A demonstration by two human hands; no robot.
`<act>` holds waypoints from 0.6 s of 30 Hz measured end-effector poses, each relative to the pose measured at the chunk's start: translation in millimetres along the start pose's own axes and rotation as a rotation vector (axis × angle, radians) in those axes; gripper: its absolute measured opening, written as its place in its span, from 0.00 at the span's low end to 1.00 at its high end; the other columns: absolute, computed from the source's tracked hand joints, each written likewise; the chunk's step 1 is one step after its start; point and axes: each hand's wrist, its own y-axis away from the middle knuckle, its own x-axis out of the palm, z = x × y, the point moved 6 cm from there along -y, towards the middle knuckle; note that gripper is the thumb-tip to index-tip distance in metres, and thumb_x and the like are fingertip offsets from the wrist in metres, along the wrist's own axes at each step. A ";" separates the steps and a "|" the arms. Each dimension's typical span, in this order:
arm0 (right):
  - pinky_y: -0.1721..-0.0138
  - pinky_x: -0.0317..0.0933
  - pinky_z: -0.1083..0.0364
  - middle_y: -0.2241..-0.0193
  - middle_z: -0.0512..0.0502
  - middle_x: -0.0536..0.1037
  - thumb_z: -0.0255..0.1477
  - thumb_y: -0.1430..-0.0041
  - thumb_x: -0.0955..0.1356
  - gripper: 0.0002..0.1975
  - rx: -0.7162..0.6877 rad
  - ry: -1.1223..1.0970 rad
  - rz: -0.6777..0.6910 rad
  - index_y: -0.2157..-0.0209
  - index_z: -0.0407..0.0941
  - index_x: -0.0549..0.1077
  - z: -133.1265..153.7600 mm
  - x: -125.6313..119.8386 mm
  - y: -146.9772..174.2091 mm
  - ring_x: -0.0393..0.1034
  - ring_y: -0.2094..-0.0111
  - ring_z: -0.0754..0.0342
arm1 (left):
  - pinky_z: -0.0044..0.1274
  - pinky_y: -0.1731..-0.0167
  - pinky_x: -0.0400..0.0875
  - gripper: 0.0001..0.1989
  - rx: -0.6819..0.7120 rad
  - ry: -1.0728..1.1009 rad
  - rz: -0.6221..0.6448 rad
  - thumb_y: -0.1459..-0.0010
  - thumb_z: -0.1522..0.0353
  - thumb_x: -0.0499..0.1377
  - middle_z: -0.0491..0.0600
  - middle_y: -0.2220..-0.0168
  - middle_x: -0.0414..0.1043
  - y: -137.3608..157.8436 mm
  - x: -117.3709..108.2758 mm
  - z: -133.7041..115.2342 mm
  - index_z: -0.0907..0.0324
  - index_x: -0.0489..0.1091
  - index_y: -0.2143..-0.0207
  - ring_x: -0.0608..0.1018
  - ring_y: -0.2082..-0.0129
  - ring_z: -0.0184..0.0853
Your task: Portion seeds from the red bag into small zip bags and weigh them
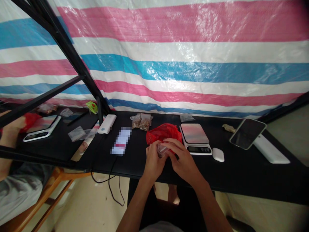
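Between my two hands is a small clear plastic bag (162,150), held at the near edge of the black table. My left hand (154,159) is closed on its left side. The fingers of my right hand (180,158) pinch it from the right. Just beyond my fingers lies a crumpled red plastic bag (164,132); its contents are hidden from me. Right of the red bag stands a white digital kitchen scale (195,133) with a bare metal plate. Small clear bags of brown bits (142,122) lie behind and to the left.
A phone (122,141), a white power bank (107,124) and cables are on the left. An earphone case (218,154) and a propped phone (248,133) are on the right. Past the black frame (72,54), a co-worker's arm (11,132) reaches beside another scale (42,129).
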 end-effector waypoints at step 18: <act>0.41 0.49 0.41 0.48 0.44 0.82 0.19 0.40 0.65 0.20 0.067 0.527 -0.020 0.50 0.48 0.79 -66.6 -5.2 -41.0 0.68 0.44 0.42 | 0.29 0.65 0.64 0.11 -0.363 0.018 -0.166 0.34 0.58 0.59 0.50 0.62 0.73 32.2 1.0 -8.3 0.54 0.65 0.58 0.76 0.66 0.41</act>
